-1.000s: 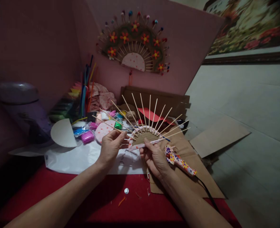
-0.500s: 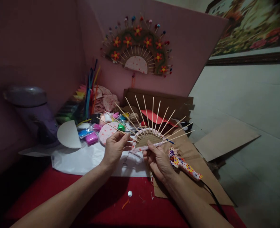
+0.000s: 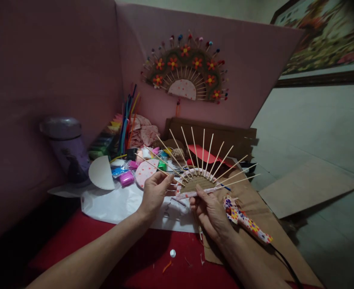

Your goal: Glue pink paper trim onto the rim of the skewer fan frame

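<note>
A half-round cardboard piece edged with pink dotted fabric has several thin wooden sticks fanning out from its curved side. Its straight lower edge is gripped by my right hand, thumb on the brown face and fingers behind. At the left end, my left hand has thumb and forefinger pinched round the lowest stick on that side, close to the fabric rim. Both hands hold the fan shape up above the table. Just right of my right hand lies a flower-patterned glue gun with a black cord.
A cardboard sheet lies beneath the glue gun on the red-covered table. A dotted fabric half-circle, clay packets, pipe cleaners and a purple bottle stand behind. A decorated fan hangs on the pink board.
The camera has turned slightly, so the whole scene sits farther right and lower. Both hands keep the same hold on the fan piece.
</note>
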